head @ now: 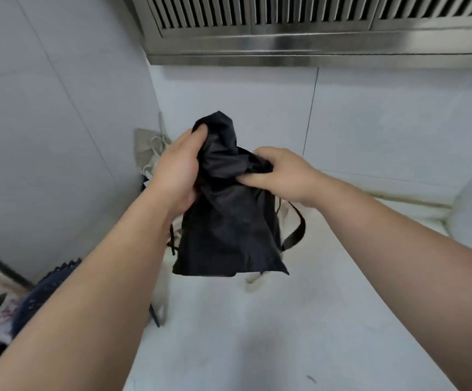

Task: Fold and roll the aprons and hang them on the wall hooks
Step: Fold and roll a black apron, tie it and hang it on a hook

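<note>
Head view, looking down past two bare forearms: both hands are on the black apron point(229, 235), which is bunched up and held in the air over the pale desk point(257, 340). The left hand point(178, 170) wraps round the upper left side of the bundle, thumb pressed into the cloth near its peak, fingers curled behind it. The right hand point(280, 173) comes in from the other side, fingers tucked into the folds at mid-height, thumb lying along the fabric below them. The lower part of the apron hangs loose beneath the hands, and a dark strap point(298, 231) loops out on its right edge.

Behind the left hand, a beige apron point(147, 153) with pale strings sits crumpled in the corner where the desk meets the grey wall point(45, 122). Overhead runs a steel hood point(313, 43) with slatted vents.
</note>
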